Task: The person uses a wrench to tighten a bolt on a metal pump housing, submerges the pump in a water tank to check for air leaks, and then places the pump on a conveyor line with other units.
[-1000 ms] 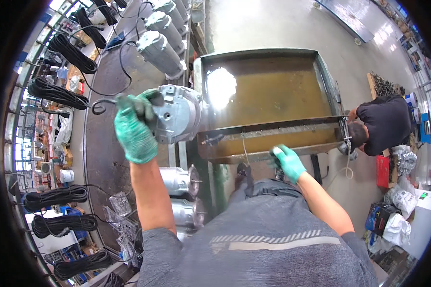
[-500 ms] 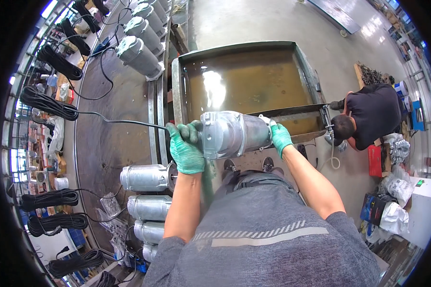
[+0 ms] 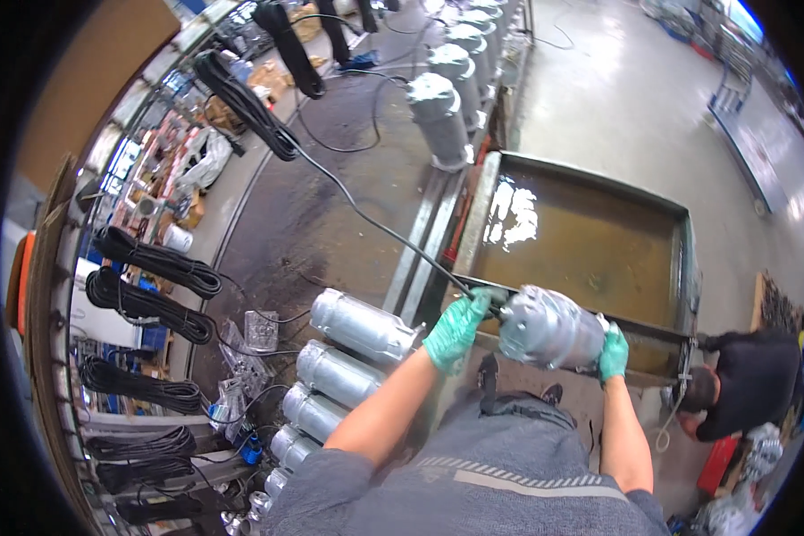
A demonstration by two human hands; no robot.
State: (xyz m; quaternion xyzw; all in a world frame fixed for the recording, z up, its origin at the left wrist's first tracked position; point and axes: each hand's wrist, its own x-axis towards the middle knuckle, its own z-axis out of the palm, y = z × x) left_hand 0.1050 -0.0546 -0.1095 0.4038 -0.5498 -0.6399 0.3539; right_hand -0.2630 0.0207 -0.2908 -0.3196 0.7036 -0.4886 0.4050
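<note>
A silver, cylindrical motor housing [image 3: 549, 330] hangs level between my two gloved hands, beside the near edge of a water tank [image 3: 590, 223]. My left hand [image 3: 458, 330], in a green glove with dark fingertips, is closed around the black cable [image 3: 357, 207] close to the housing's left end. From there the cable runs up and left to a coiled bundle [image 3: 246, 103]. At the opposite end, my right hand [image 3: 613, 351], also gloved in green, grips the flanged rim. The fingers behind that rim are partly hidden.
Several similar silver housings [image 3: 344, 373] lie in a row left of my arm. Others [image 3: 442, 121] stand upright on the dark bench [image 3: 304, 205], near metal rails [image 3: 427, 237]. Black cable coils [image 3: 143, 384] hang at the left. A person [image 3: 746, 380] bends beside the tank's right side.
My view has swung left, so the scene sits further right and is tilted. The housing stays between both hands, now nearer the tank's near left corner.
</note>
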